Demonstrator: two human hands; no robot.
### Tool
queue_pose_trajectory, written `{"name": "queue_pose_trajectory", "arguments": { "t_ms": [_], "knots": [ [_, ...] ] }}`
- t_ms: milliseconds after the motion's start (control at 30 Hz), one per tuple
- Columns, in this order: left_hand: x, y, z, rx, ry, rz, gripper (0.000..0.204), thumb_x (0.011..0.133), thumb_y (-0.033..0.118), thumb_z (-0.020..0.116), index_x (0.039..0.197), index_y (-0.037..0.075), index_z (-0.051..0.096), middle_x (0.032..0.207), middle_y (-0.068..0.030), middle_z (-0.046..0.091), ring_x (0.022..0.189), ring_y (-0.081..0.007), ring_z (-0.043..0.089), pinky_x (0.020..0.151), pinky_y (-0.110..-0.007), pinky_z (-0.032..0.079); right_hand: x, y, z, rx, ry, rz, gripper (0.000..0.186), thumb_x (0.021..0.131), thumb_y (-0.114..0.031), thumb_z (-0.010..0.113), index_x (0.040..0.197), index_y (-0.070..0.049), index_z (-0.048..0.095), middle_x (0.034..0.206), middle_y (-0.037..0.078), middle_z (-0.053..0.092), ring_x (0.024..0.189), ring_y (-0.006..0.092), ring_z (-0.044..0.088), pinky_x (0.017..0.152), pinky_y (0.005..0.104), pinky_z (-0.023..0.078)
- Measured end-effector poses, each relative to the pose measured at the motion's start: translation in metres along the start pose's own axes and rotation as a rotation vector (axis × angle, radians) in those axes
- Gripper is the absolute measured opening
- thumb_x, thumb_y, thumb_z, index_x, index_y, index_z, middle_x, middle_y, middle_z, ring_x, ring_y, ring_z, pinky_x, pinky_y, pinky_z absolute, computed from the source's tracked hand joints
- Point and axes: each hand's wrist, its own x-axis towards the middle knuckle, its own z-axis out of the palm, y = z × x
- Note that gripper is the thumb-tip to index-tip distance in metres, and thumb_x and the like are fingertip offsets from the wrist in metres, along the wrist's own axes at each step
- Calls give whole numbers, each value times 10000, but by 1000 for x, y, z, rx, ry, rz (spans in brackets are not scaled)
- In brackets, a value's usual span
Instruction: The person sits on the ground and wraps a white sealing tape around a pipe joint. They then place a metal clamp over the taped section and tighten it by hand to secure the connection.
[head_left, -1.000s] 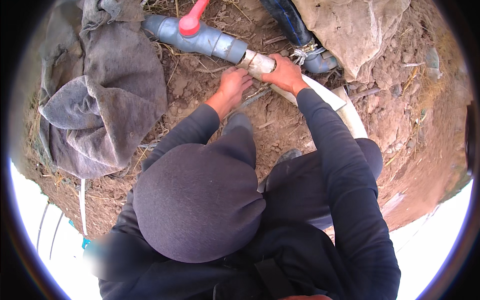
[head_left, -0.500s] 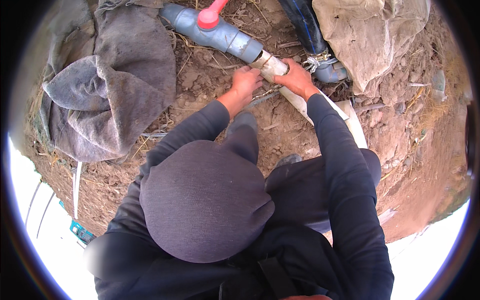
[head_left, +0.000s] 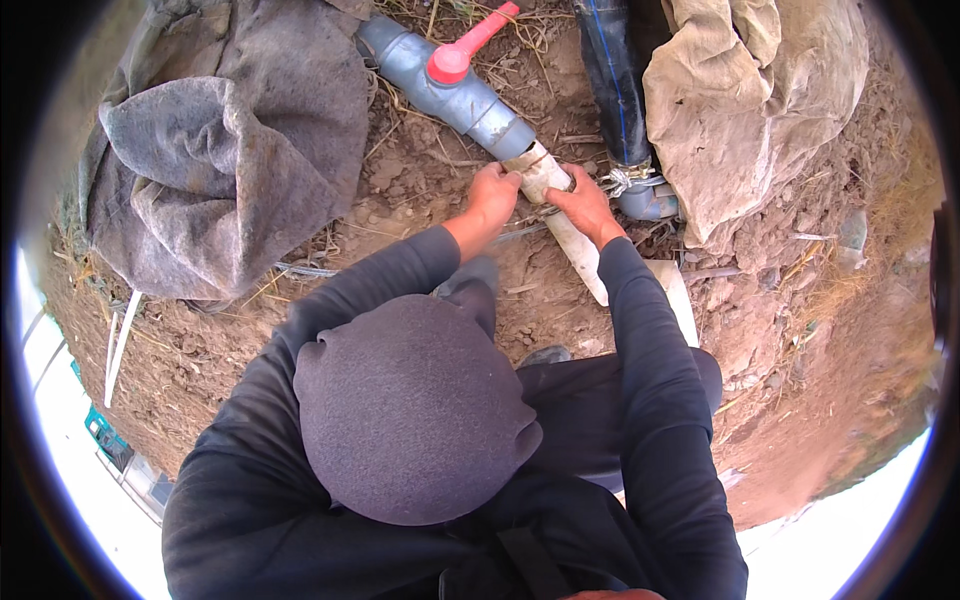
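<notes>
White pipe [head_left: 577,250] lies over bare soil [head_left: 530,312], its end at the mouth of a red-handled grey valve [head_left: 470,105].
The right hand [head_left: 588,208] curls its fingers around the pipe; the left hand [head_left: 489,200] rests bent fingers against it, grip impossible to tell. Nearby, a black hose [head_left: 626,110] bears a blue line, any lettering too small to read.

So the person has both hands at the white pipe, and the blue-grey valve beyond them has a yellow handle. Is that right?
Not quite: the head view shows that the handle on the blue-grey valve is red, not yellow. The left hand and right hand are indeed at the white pipe.
</notes>
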Motion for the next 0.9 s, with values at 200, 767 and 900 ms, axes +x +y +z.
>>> {"name": "queue_pose_trajectory", "arguments": {
  "t_ms": [200,767,900],
  "knots": [
    [11,-13,3,43,52,-3,292,1012,67,549,1271,-57,603,1107,-114,704,875,-166,656,734,-323,518,-1,-3,1,-25,22,4,890,771,-515,721,1524,-83,522,1402,209,669,1337,373,604,1183,439,362],
    [5,2,0,-534,-107,-114,332,967,25,556,1299,31,545,1247,-107,652,1180,-243,618,1054,-416,464,10,-73,-38,-392,71,-65,491,924,-217,564,1376,-55,667,1406,211,658,1297,354,629,1051,447,514],
    [5,10,0,-556,-122,-150,364,970,22,545,1333,50,519,1291,-95,627,1210,-243,598,1082,-427,446,63,-65,-17,452,-141,-135,455,875,-66,496,1261,-30,735,1315,169,706,1244,271,639,1047,377,489]
  ]
}}
